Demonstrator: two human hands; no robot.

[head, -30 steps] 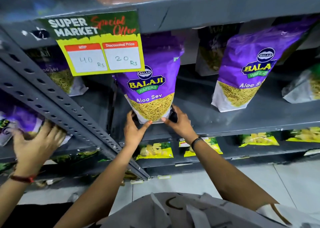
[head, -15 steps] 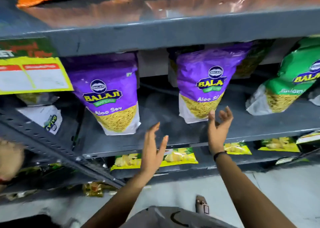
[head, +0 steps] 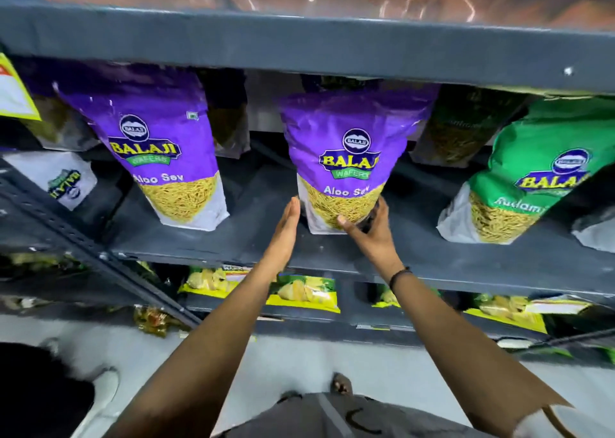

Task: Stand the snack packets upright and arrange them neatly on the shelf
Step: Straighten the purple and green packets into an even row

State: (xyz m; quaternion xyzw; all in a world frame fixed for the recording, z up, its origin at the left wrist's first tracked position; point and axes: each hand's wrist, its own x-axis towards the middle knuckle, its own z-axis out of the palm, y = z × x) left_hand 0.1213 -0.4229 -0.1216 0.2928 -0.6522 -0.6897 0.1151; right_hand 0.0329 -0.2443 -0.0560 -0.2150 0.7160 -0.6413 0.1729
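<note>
A person's two bare arms reach up from the bottom of the view toward a grey metal shelf (head: 432,264) of snack packets. The left hand (head: 288,228) is flat and open, fingers (head: 294,206) straight and together, its edge just beside the lower left corner of the middle purple packet (head: 342,158), with contact too close to call. The right hand (head: 372,234) is nearer the job: its thumb presses the clear front window and its other fingers wrap behind the packet's lower right side, clamped on the base. The packet's long axis runs bottom to top and leans slightly, so squaring it likely depends on the two hands bracketing its base. To its left stands another purple packet (head: 159,148), upright and well apart; to its right a green packet (head: 525,178) tilts over. More packets sit dimly behind.
</note>
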